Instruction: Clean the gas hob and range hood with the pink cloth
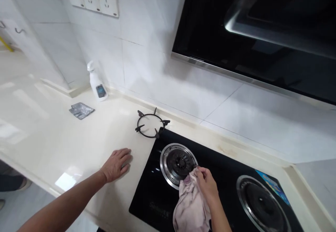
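Right hand (207,183): fingers closed on a pinkish cloth (191,204), pinching its upper end against the lower right rim of the left burner (178,162); the rest of the cloth hangs over the black glass hob (223,176).
Left hand (117,163): open, palm flat on the cream countertop (52,134), just left of the hob edge, holding nothing.
Pan support (151,123): black ring, lifted off, lying on the countertop behind the hob's left corner.
Right burner (262,202): bare, well apart from the cloth.
Spray bottle (97,83): white, upright by the tiled wall.
Foil packet (81,110): flat, near the bottle.
Extractor hood (262,32): black, above.
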A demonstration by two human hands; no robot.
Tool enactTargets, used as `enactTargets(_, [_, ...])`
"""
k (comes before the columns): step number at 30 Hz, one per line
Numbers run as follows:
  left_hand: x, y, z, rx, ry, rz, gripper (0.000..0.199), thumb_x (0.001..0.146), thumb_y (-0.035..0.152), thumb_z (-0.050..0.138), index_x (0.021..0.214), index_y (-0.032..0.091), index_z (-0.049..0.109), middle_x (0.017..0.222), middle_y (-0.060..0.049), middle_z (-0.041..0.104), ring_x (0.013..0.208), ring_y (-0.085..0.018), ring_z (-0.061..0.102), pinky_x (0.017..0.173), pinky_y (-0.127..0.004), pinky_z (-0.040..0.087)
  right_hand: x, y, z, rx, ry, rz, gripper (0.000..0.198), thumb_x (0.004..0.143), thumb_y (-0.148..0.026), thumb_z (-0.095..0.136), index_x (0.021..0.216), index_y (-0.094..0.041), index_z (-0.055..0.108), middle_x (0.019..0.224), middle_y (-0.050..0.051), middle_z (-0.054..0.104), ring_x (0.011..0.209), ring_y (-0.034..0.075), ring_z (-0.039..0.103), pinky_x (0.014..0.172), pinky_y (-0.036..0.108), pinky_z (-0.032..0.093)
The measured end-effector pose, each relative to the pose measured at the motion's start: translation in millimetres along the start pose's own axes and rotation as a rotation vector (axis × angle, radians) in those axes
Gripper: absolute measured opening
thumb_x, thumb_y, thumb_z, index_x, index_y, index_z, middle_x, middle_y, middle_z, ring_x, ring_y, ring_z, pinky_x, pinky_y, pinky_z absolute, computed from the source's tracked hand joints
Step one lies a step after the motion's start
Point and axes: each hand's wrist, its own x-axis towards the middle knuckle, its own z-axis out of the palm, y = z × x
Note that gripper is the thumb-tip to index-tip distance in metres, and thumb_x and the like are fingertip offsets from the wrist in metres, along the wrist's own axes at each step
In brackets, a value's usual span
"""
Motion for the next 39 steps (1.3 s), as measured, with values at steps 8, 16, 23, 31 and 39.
enactTargets(8, [-1.4, 1.7, -1.0, 0.015, -0.033, -0.005, 0.038, 0.092, 0.031, 0.052, 0.127, 0.021, 0.061, 0.143, -0.013, 0.057, 0.133, -0.030, 0.049, 0.105, -0.049, 0.042, -13.5, 14.3, -24.6, -0.029, 0.077, -0.045, 0.073, 0.079, -0.071, 0.056, 0.131, -0.020, 0.056, 0.159, 0.015, 0.035, 0.144, 0.031, 0.040, 0.115, 0.042, 0.036])
enactTargets(16, [1.1, 0.9, -0.1, 0.006, -0.036, -0.012, 0.037, 0.091, 0.033, 0.053, 0.125, 0.021, 0.062, 0.142, -0.014, 0.058, 0.131, -0.031, 0.051, 0.104, -0.051, 0.043, -24.1, 36.4, -21.9, -0.406, -0.164, -0.299, 0.073, 0.081, -0.059, 0.059, 0.144, -0.022, 0.048, 0.144, 0.015, 0.053, 0.136, 0.036, 0.046, 0.112, 0.055, 0.035])
enactTargets(23, [2.2, -0.3, 1.0, 0.009, -0.030, -0.013, 0.037, 0.092, 0.035, 0.053, 0.124, 0.021, 0.063, 0.142, -0.014, 0.058, 0.132, -0.031, 0.051, 0.104, -0.051, 0.043, -71.3, 9.4, 25.4, -0.575, 0.023, -0.552, 0.035, 0.090, -0.027, 0.048, 0.123, -0.015, 0.054, 0.113, 0.014, 0.063, 0.109, 0.030, 0.057, 0.095, 0.045, 0.045])
enactTargets(31, [0.5, -2.2, 5.8, 0.025, -0.013, -0.008, 0.039, 0.092, 0.036, 0.052, 0.127, 0.022, 0.062, 0.142, -0.014, 0.058, 0.133, -0.031, 0.050, 0.105, -0.051, 0.042, -94.6, -54.5, 79.8, -0.557, -0.104, -0.603, 0.029, 0.089, -0.014, 0.049, 0.115, -0.017, 0.059, 0.105, 0.011, 0.060, 0.098, 0.027, 0.053, 0.091, 0.042, 0.042])
enactTargets(39, [2.0, -7.1, 2.8, 0.058, 0.031, 0.017, 0.036, 0.094, 0.038, 0.051, 0.124, 0.024, 0.063, 0.138, -0.011, 0.062, 0.129, -0.028, 0.055, 0.104, -0.046, 0.045, -63.7, -129.9, 121.6, -0.078, -0.173, -0.444, 0.023, 0.084, -0.015, 0.051, 0.105, -0.020, 0.061, 0.113, 0.009, 0.061, 0.108, 0.025, 0.052, 0.098, 0.042, 0.039])
